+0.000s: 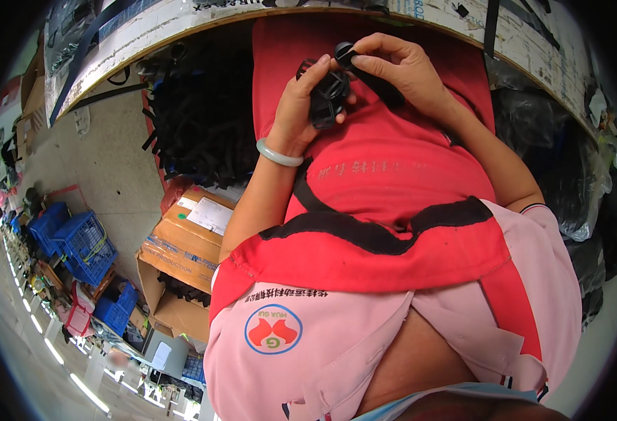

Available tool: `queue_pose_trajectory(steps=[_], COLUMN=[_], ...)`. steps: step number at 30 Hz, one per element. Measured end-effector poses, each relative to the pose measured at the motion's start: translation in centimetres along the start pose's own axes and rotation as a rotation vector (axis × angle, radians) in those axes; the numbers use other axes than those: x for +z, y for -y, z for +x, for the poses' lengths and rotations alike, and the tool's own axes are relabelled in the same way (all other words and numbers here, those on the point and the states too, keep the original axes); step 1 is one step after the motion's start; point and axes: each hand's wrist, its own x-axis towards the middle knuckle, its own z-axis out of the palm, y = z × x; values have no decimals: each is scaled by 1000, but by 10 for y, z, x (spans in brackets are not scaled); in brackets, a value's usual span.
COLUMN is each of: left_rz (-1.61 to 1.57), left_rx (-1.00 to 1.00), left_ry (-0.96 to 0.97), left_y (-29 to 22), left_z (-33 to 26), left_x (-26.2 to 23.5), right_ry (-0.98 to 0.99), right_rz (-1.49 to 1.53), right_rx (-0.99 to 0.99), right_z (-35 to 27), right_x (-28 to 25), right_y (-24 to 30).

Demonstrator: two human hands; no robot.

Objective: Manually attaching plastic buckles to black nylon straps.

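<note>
My left hand (296, 105) is closed around several black plastic buckles (329, 92), held over the red apron on my lap. A pale bracelet (279, 153) circles that wrist. My right hand (408, 74) pinches a black webbing strap (384, 90) between thumb and fingers, right beside the left hand. At the pinch is a rounded black plastic piece (344, 51), close to the left fingertips. Whether the strap runs through this piece is too small to tell.
A worktable edge (203, 27) arcs across the top. Under it on the left lies a heap of black straps (200, 119). A cardboard box (186, 235) stands by my left arm, with blue crates (87, 245) farther left. Clear plastic bags (543, 133) lie at right.
</note>
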Motion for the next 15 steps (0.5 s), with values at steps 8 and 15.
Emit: queue_pose_trajectory(steps=[8, 15], left_rz=[93, 86], left_rx=[31, 90], left_ry=[-144, -141], left_y=[4, 9], left_z=[-2, 0], left_x=[7, 4], right_ry=[-15, -15], right_rz=[-311, -144], right_rx=[-199, -154], right_z=[-3, -5], right_x=[-2, 8], right_y=[-4, 44])
